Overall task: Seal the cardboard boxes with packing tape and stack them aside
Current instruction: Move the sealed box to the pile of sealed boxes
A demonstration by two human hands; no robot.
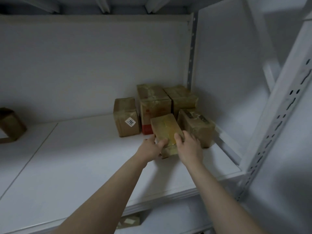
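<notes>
On shelf, right corner | both hands clamp taped box (166, 132): left hand (152, 146), right hand (189, 146) | long axis points toward stack (162, 102), dead ahead | you push straight in.

White flat shelf board (84, 166) w/ a seam at left. Plain white back wall (84, 65). White slotted metal upright (266, 132) front rt; grey perforated metal strip (191, 56) in rear corner. Ribbed shelf underside (101, 4) overhead. Light dim, cool.
</notes>
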